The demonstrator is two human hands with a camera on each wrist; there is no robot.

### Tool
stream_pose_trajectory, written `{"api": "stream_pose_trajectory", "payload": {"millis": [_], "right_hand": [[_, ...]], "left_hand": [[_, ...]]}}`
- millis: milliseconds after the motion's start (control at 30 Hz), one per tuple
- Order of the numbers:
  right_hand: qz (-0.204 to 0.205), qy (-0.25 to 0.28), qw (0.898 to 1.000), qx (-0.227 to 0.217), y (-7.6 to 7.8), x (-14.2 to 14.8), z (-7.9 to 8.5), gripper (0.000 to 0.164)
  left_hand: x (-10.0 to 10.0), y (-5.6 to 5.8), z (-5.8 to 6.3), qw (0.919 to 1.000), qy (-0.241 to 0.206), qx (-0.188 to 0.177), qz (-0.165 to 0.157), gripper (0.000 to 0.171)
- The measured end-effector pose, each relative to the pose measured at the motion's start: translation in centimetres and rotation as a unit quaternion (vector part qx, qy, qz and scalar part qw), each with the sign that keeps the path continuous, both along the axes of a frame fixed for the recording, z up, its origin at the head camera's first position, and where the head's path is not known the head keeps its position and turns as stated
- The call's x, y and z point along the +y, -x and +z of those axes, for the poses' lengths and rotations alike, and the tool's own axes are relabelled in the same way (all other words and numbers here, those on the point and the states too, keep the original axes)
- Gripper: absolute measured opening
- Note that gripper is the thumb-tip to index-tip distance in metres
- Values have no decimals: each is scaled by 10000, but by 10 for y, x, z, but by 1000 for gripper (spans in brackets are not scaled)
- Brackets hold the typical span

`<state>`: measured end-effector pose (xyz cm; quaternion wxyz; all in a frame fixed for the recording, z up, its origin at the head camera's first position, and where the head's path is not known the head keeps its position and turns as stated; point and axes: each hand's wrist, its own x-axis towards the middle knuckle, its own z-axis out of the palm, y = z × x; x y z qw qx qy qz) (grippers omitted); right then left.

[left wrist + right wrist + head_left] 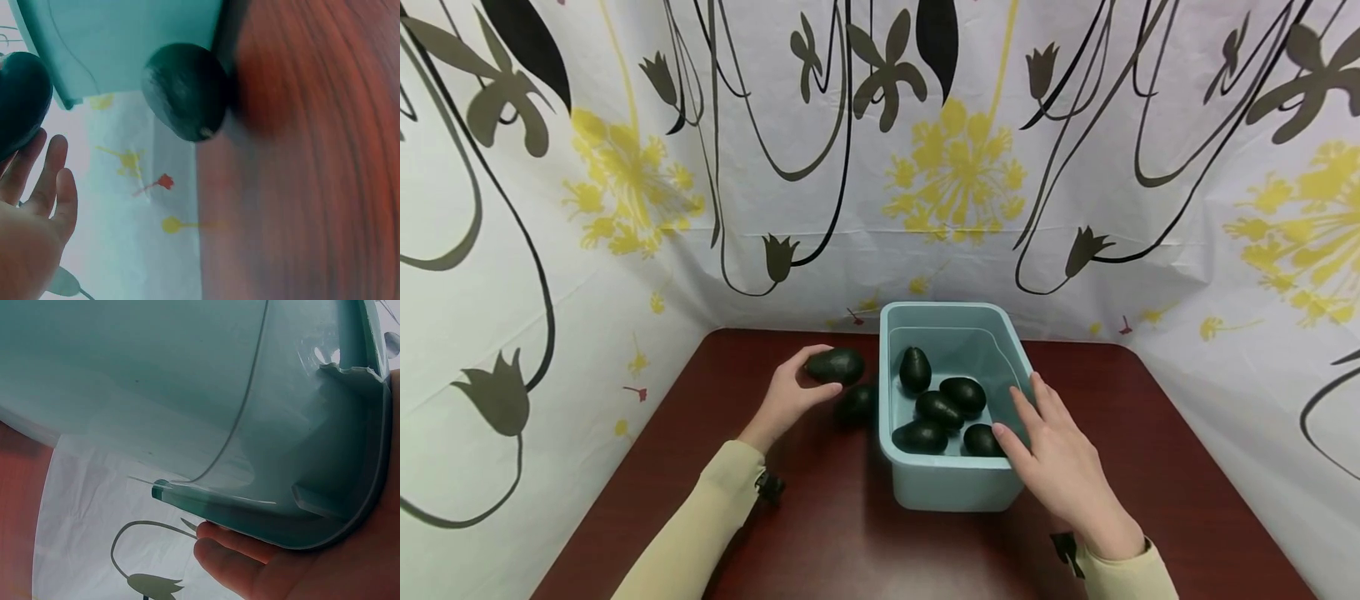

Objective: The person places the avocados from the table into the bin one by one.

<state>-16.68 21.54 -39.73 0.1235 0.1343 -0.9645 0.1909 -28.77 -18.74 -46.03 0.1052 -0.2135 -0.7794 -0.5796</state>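
My left hand (790,387) holds a dark green avocado (835,367) between thumb and fingers, just left of the pale blue plastic bin (951,487). Below it, a second avocado (856,406) lies on the table against the bin's left side; the left wrist view shows this avocado (185,90) beside the bin wall. Several avocados (940,408) lie inside the bin. My right hand (1063,458) rests on the bin's right rim near the front corner, its fingers fairly straight. Its thumb reaches over the rim and partly covers an avocado (981,440).
The dark red-brown wooden table (820,542) carries the bin near its back edge. A white cloth (865,208) with printed flowers and stems hangs behind and at both sides of the table.
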Motion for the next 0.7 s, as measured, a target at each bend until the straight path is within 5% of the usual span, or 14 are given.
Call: {"api": "stream_pose_trajectory", "payload": {"millis": [433, 700], "right_hand": [[-33, -13, 10000, -14, -1, -1, 1, 77], [-53, -47, 10000, -16, -1, -1, 1, 77]], "left_hand": [[19, -18, 33, 9990, -266, 288, -218, 59], [26, -11, 34, 9968, -586, 436, -312, 60]]}}
